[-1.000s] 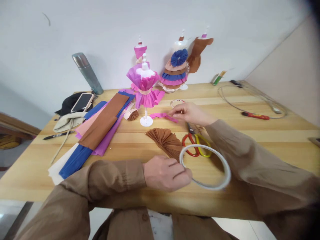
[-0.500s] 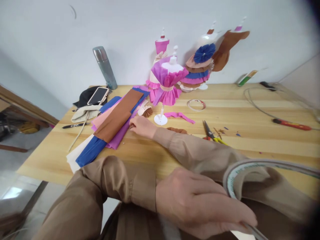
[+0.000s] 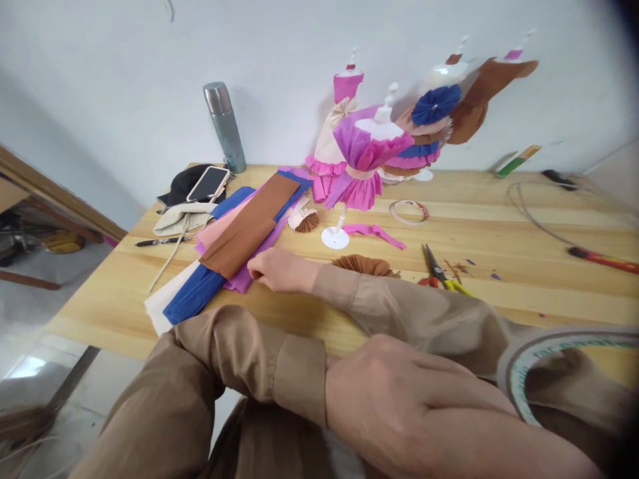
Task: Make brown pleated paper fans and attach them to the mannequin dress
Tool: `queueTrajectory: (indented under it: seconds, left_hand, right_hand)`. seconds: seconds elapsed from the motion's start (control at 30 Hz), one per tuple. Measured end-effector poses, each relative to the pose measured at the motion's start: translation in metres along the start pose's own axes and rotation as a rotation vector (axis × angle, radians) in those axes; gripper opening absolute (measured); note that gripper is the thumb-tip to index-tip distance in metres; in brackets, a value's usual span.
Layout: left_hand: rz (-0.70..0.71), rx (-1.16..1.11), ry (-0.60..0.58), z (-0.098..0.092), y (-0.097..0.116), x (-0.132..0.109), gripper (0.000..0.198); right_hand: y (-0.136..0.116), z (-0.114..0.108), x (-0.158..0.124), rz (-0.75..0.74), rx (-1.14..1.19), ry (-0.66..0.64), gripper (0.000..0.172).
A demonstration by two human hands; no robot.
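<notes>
One long pale wooden bench (image 3: pixel 464 199) against the wall carries everything. Four miniature white dress forms at the back: front one in a pleated purple-and-pink crepe paper dress (image 3: pixel 369 143), the others in cream, layered multicolour with a blue rosette, and brown. Folded crepe paper strips (image 3: pixel 252 226) in brown, blue, purple, peach and white lie overlapped on the bench's left half. Grey-green metal flask (image 3: pixel 225 126) stands behind them, by the wall.

Left hand (image 3: pixel 404 399), low and close to camera: closed at the edge of a grey-white tape ring with green lettering (image 3: pixel 522 382), fingertips hidden; ring is off to its right, cut by frame. Right hand (image 3: pixel 279 269): fingers curled in, right by the purple edge of the strips; can't tell if touching, or if anything is in it.

Smaller: brown pleated paper fan (image 3: pixel 367 264) partly behind the right sleeve; pink-framed phone (image 3: pixel 208 184) at left; dark-bladed scissors with red and yellow handles (image 3: pixel 436 266); narrow pink paper strip (image 3: pixel 374 233) by the front form's base; thin red-and-white ring (image 3: pixel 425 211); small paper scraps (image 3: pixel 494 276).
</notes>
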State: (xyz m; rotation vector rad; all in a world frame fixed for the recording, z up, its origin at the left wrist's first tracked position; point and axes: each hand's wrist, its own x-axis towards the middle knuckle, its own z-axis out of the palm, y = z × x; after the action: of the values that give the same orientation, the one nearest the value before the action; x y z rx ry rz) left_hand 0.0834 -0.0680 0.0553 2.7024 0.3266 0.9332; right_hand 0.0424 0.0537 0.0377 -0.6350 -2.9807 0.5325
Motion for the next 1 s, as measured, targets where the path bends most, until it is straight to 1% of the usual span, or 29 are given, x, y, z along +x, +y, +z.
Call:
queueTrajectory:
  seconds: [0.03,0.1,0.2,0.27,0.37,0.43,0.47,0.53,0.6,0.63,0.67,0.7,0.77,0.87,0.93,1.0]
  left_hand:
    - [0.033,-0.063,0.034,-0.001,-0.001,0.0,0.03]
    - [0.05,-0.129,0.068,-0.001,-0.004,-0.001,0.029]
    - [0.045,-0.164,0.097,0.002,-0.005,-0.002,0.027]
    - [0.042,-0.169,0.131,0.003,-0.004,-0.002,0.031]
    - [0.058,-0.166,0.204,0.0,-0.002,-0.003,0.04]
    - [0.073,-0.154,0.239,-0.004,-0.001,-0.005,0.039]
    - [0.08,-0.144,0.258,-0.005,-0.001,-0.006,0.037]
    - [0.099,-0.137,0.301,-0.005,-0.002,-0.007,0.032]
    - [0.109,-0.138,0.345,-0.001,-0.002,-0.008,0.03]
    - [0.103,-0.137,0.361,0.001,-0.003,-0.009,0.029]
    - [0.088,-0.132,0.379,0.004,-0.003,-0.008,0.029]
    - [0.067,-0.127,0.393,0.007,-0.004,-0.008,0.03]
    - [0.035,-0.12,0.405,0.012,-0.006,-0.008,0.03]
    - [0.009,-0.12,0.387,0.017,-0.01,-0.008,0.028]
    - [-0.026,-0.117,0.349,0.019,-0.014,-0.01,0.026]
    - [-0.076,-0.112,0.292,0.021,-0.017,-0.013,0.025]
  right_hand:
    - [-0.004,0.002,0.0,-0.016,-0.023,-0.021,0.013]
    - [-0.01,0.006,-0.001,-0.027,-0.068,-0.049,0.017]
    - [-0.014,0.008,-0.002,-0.025,-0.112,-0.059,0.024]
    - [-0.015,0.006,-0.007,-0.031,-0.119,-0.059,0.025]
    - [-0.012,-0.007,-0.027,-0.046,-0.099,-0.057,0.018]
    - [-0.001,-0.02,-0.051,-0.018,-0.077,-0.037,0.008]
    - [0.009,-0.028,-0.065,0.02,-0.07,-0.019,0.008]
    - [0.037,-0.045,-0.097,0.126,-0.061,0.032,0.011]
    - [0.075,-0.061,-0.13,0.34,-0.016,0.152,0.015]
    - [0.096,-0.068,-0.145,0.486,-0.013,0.205,0.016]
    - [0.117,-0.073,-0.159,0.663,-0.013,0.293,0.015]
    - [0.137,-0.077,-0.171,0.762,-0.028,0.344,0.013]
    - [0.174,-0.079,-0.188,0.898,-0.062,0.424,0.013]
    - [0.212,-0.07,-0.196,1.011,-0.068,0.483,0.012]
    - [0.226,-0.062,-0.194,1.025,-0.046,0.48,0.011]
    - [0.234,-0.056,-0.193,1.012,-0.02,0.474,0.008]
